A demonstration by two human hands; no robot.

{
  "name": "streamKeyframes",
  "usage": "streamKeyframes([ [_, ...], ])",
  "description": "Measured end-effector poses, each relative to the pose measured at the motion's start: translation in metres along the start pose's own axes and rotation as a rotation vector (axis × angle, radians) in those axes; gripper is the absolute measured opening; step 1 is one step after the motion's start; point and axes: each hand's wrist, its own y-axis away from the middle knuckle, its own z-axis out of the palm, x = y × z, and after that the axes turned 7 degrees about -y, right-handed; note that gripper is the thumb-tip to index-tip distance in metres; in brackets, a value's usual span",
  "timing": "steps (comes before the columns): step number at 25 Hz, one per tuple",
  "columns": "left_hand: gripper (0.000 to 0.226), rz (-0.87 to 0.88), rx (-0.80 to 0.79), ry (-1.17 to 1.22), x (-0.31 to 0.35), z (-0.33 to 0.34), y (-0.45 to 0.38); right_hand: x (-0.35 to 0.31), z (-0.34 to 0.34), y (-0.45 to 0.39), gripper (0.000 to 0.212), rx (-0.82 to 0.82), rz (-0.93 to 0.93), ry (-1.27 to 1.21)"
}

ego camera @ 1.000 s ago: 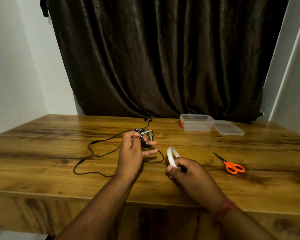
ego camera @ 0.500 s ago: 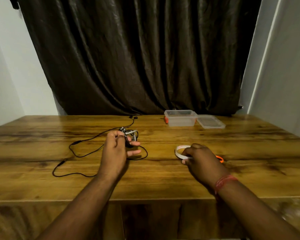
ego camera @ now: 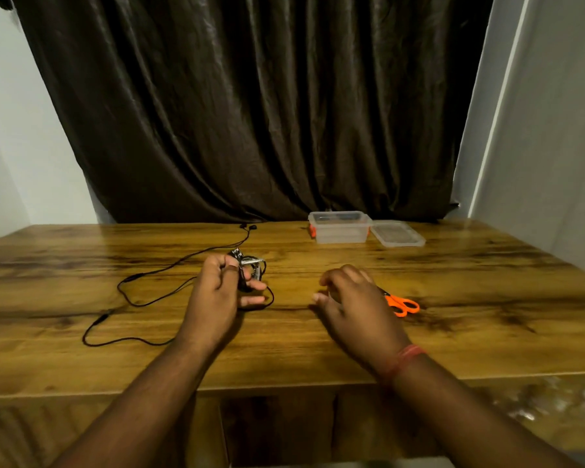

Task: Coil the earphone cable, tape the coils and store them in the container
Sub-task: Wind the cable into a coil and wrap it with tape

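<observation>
My left hand holds a small coil of black earphone cable a little above the wooden table, thumb and fingers curled round it; shiny tape shows on the coil. The loose rest of the cable trails left over the table, and the earbuds lie near the curtain. My right hand hovers blurred over the table with relaxed fingers and nothing visible in it. The white tape roll is out of sight. The clear container stands open at the back.
The container's lid lies flat just right of it. Orange-handled scissors lie beside my right hand, partly hidden by it. A dark curtain hangs behind the table, with white walls on both sides.
My right hand carried the tape roll right, lowered it by the scissors, and now shows no roll. The left hand keeps holding the coil.
</observation>
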Motion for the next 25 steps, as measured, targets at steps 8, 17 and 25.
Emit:
streamKeyframes([
  [8, 0.020, 0.026, -0.205, -0.139, -0.003, 0.004, 0.008, -0.042, 0.039, -0.031, 0.019, -0.129, 0.274, -0.888],
  [17, 0.023, 0.000, -0.258, -0.135, 0.001, 0.006, 0.010, -0.038, 0.039, -0.025, 0.013, -0.140, 0.255, -1.045],
  [25, 0.014, 0.006, -0.273, -0.131, 0.003, 0.008, 0.012, -0.037, 0.035, -0.026, 0.006, -0.176, 0.282, -1.194],
])
